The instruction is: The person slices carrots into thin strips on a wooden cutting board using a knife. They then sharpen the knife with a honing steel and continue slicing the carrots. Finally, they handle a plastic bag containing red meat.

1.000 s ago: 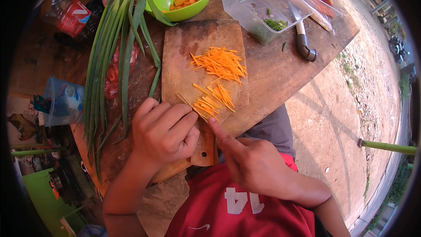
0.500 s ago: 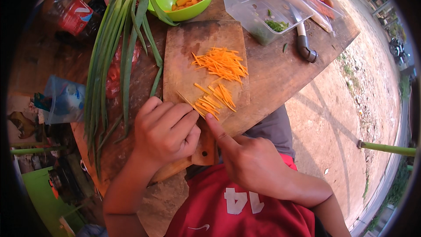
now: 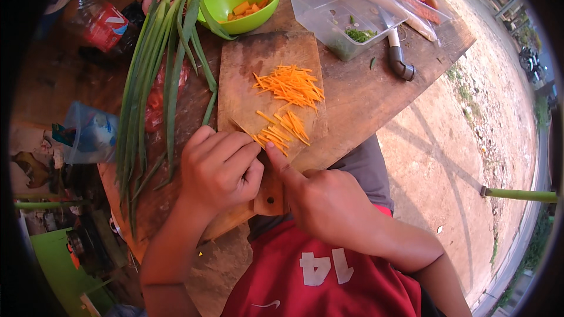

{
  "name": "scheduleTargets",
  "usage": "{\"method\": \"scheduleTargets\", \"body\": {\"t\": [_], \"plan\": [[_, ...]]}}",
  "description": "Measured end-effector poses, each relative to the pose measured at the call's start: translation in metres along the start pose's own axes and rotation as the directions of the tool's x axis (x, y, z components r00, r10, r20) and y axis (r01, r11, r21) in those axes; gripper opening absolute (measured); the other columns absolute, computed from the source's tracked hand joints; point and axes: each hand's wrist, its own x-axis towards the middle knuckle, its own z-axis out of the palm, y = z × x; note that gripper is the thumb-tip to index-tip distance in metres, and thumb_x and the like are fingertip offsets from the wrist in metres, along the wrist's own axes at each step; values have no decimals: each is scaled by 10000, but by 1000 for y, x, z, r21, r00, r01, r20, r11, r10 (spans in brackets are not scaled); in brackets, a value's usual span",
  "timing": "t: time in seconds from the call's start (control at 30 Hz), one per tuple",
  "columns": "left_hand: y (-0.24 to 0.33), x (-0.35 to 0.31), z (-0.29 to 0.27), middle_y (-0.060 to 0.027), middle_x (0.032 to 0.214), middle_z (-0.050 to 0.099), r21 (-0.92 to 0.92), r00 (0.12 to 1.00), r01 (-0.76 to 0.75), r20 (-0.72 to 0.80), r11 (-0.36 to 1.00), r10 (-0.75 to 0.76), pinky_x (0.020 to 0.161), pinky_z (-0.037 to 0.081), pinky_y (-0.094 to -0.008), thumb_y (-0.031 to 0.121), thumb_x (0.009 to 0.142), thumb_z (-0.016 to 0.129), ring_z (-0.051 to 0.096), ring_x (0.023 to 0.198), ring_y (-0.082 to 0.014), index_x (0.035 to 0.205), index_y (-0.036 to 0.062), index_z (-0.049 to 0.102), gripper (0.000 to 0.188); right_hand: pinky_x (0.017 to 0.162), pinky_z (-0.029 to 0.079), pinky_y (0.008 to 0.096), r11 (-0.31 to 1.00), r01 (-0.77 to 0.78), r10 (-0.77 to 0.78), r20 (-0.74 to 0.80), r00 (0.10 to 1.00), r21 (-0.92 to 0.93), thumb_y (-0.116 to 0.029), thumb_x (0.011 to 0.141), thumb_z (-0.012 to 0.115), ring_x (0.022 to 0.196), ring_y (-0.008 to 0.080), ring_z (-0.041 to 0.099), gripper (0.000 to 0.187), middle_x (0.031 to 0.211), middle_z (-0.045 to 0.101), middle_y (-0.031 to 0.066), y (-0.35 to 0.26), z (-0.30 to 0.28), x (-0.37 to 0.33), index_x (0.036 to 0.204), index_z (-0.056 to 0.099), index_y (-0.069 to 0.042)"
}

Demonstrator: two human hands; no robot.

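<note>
Red shirt [image 3: 279, 267]: large white two-digit number [image 3: 316, 269], inverted; small white curved logo [image 3: 268, 304]. Bottle [image 3: 86, 7]: red label [image 3: 104, 28], white mark; finer print too blurred.

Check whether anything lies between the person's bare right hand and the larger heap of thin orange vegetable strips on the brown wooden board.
Yes: a smaller, looser group of thin orange strips lies on the board between the right hand and the larger heap. Nothing else visible does.
</note>
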Motion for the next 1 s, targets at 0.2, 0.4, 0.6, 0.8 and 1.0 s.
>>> {"method": "scheduleTargets", "body": {"t": [0.2,0.4,0.6,0.8,1.0], "plan": [[-2,0,1,-47,864,737,-3,1000,-9,-10,1000,8,679,481,-401,6,670,759,692,711,-258,871,60,763,208,590,573,497,1000,8,-8,-25,1000,-17,-99,919,671,608,365,712,821,708,703,151,2,1,2,1695,432,19],[1,1,0,-60,868,759,30,1000,-5,-5,1000,5,699,492,-403,-5,651,753,709,719,-278,869,64,783,230,576,563,497,1000,1,-1,-30,1000,-14,-102,943,672,592,356,706,787,683,689,136,5,1,-4,1690,447,-1],[1,1,-1,-60,871,762,14,1000,15,-13,1000,-15,710,501,-401,-7,647,731,709,722,-280,866,67,782,237,547,540,478,999,-17,17,3,1000,-29,-98,942,698,570,325,691,744,658,659,111,3,-14,-24,1662,518,-48],[-7,0,-9,-45,893,735,13,990,12,-137,1000,-10,726,515,-395,54,624,724,668,729,-280,876,100,782,263,546,542,440,997,27,-38,-157,987,-72,-95,929,725,599,284,691,618,711,644,62,12,-26,-20,1544,686,-129],[-9,1,-16,-5,1165,788,51,978,-183,-89,982,187,798,534,-444,146,693,729,646,1011,-304,1027,169,867,362,526,540,428,981,128,-155,-189,970,-146,-148,928,735,590,271,684,570,725,615,41,23,-26,-11,1497,730,-170]]}}
